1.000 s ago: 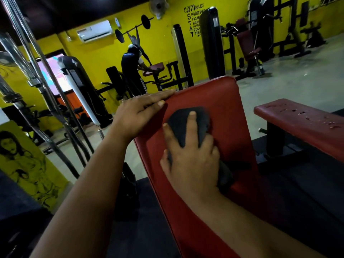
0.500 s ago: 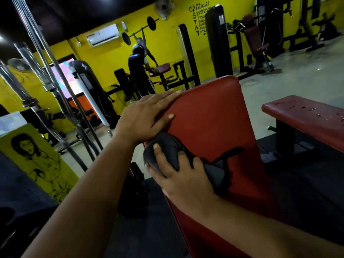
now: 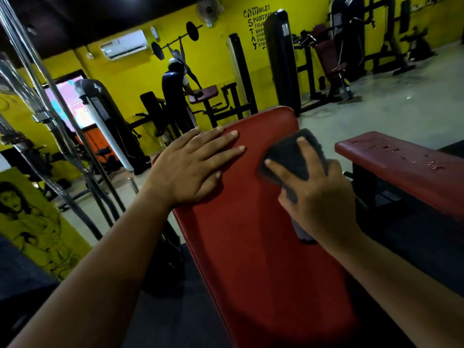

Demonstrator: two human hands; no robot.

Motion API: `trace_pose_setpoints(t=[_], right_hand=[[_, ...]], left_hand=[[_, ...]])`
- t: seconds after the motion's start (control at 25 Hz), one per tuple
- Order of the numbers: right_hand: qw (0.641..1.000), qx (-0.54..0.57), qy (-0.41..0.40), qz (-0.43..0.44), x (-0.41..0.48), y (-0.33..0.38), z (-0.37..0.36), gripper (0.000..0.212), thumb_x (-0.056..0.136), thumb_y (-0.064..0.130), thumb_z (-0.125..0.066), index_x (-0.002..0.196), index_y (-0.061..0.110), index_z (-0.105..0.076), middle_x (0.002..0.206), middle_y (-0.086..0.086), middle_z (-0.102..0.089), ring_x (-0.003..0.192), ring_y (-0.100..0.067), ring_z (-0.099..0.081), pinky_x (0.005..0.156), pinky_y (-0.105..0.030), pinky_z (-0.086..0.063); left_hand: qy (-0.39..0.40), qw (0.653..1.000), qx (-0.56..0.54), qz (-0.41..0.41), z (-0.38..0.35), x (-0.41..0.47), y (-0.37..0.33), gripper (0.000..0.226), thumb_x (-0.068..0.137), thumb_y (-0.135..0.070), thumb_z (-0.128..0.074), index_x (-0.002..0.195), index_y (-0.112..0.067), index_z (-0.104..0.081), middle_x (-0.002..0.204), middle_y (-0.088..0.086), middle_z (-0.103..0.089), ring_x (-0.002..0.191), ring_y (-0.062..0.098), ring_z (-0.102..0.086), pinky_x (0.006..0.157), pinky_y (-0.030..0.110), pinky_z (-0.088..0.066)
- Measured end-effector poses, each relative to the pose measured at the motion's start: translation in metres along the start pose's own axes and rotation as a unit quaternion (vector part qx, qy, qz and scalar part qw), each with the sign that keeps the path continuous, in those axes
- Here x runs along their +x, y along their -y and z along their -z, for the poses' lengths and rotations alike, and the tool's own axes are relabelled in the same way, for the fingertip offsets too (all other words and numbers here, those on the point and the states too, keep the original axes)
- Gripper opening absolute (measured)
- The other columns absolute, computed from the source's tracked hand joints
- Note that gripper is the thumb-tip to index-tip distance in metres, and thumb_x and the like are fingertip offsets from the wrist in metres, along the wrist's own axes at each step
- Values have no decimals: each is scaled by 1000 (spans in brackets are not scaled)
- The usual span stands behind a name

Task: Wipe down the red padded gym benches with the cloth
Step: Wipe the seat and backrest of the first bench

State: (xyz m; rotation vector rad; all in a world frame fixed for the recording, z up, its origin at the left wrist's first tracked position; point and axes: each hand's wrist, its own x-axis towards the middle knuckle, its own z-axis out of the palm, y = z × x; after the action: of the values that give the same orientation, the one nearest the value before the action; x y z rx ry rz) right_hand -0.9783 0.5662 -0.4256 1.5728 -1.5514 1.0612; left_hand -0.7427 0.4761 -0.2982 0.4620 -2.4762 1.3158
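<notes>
A red padded bench back [image 3: 253, 237] slopes up in front of me. My left hand [image 3: 190, 169] lies flat on its upper left part, fingers straight. My right hand [image 3: 319, 197] presses a dark grey cloth [image 3: 288, 154] against the pad's upper right edge, fingers spread over the cloth. Part of the cloth hangs below my palm. A second red bench [image 3: 406, 164], flat, stands to the right with water drops on its surface.
Chrome bars of a rack [image 3: 50, 116] rise at the left. A person [image 3: 175, 94] stands at a machine by the yellow wall. Black gym machines [image 3: 283, 61] line the back. Grey floor [image 3: 391, 109] spreads at the right, dark matting below the benches.
My right hand slid the cloth from the pad's left edge up to its upper right. My left hand shifted further onto the pad's top. The camera view moved slightly.
</notes>
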Motion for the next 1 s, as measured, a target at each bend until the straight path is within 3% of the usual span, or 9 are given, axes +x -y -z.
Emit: trace_pose_setpoints(t=[0.2,0.4,0.64,0.76,0.88,1.0], right_hand=[[994,-3,20,-107,-7,5,-4,62,86,53,-53,145,39,-41,156,-19,-27,110,-45,-47,75,-49,-52],[993,22,13,-113,-5,7,-2,66,84,29,-62,146,37,-42,153,-24,-30,94,-43,-53,68,-43,-53],[972,77,35,-221,-21,40,-1,77,76,23,-69,146,39,-39,155,-20,-22,113,-49,-47,77,-51,-54],[974,96,51,-200,-36,70,1,81,72,26,-74,145,38,-41,154,-20,-23,108,-49,-50,67,-49,-55],[978,98,92,-161,-47,102,3,85,65,33,-77,143,38,-45,149,-20,-34,84,-38,-55,55,-38,-51],[979,124,113,-114,-63,134,-2,86,62,34,-80,141,41,-46,150,-15,-38,80,-35,-55,53,-39,-51]], left_hand=[[-25,999,-20,25,-3,-1,-9,51,99,-37,-38,147,-23,-44,153,6,-41,141,27,-39,112,44,-32],[-40,998,-25,42,-6,-5,-12,50,98,-37,-40,146,-23,-46,152,5,-43,141,26,-39,111,46,-35],[-57,997,-31,50,-7,-5,-13,49,98,-38,-40,144,-24,-50,150,4,-45,141,25,-40,111,43,-32],[-61,996,-35,52,-8,-5,-14,49,98,-38,-41,144,-24,-50,150,4,-46,140,25,-40,111,43,-33],[-65,996,-37,52,-7,-5,-13,49,96,-37,-44,143,-23,-51,149,5,-47,140,25,-41,110,44,-36],[-63,997,-29,47,-7,-5,-13,50,96,-36,-43,143,-23,-51,149,6,-47,139,26,-42,110,44,-35]])
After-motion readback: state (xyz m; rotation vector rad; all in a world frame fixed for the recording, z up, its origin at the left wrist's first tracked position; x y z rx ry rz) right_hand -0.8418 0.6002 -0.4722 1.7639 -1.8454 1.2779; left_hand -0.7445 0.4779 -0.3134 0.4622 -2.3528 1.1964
